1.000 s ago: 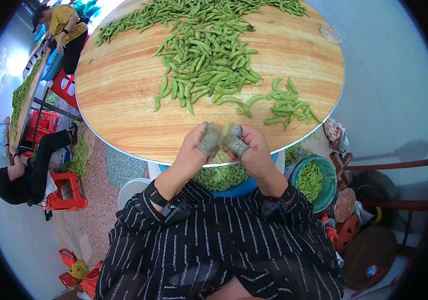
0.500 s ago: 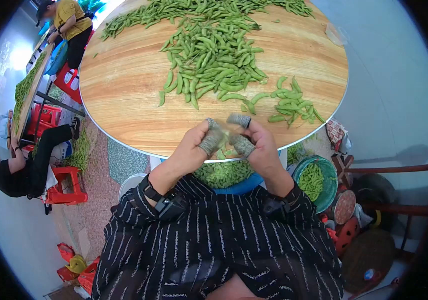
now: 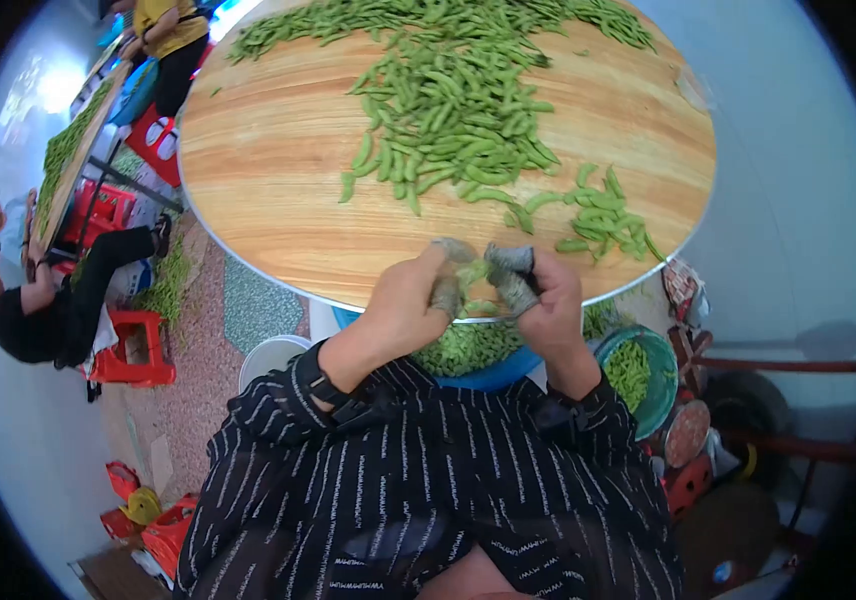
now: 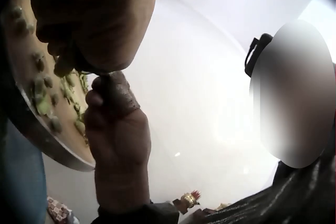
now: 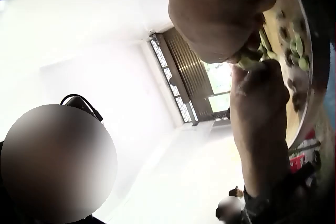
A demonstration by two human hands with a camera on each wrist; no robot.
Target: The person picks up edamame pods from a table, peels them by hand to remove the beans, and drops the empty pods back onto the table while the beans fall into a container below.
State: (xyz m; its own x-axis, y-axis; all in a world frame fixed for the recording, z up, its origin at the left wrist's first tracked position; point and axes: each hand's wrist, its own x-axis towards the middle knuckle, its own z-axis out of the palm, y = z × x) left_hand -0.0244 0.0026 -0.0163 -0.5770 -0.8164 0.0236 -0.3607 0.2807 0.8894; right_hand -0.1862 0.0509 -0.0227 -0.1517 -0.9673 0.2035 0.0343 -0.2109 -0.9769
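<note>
In the head view my left hand and right hand meet at the near edge of the round wooden table. Grey wrapping covers the thumb and forefinger of each. Between their fingertips they pinch a green bean pod, partly hidden by the fingers. The right wrist view shows a bit of green pod where the hands come together. Directly below the hands, a blue basin holds a heap of shelled green beans.
A large pile of bean pods spreads over the table, with a smaller cluster nearer on the right. A green bucket of pods stands right of my body, a white bucket left. Red stools and seated people are further left.
The head view has shifted, so the table and pods appear further right and higher. Both hands stay together over the basin while their wrapped fingers move on the pod.
</note>
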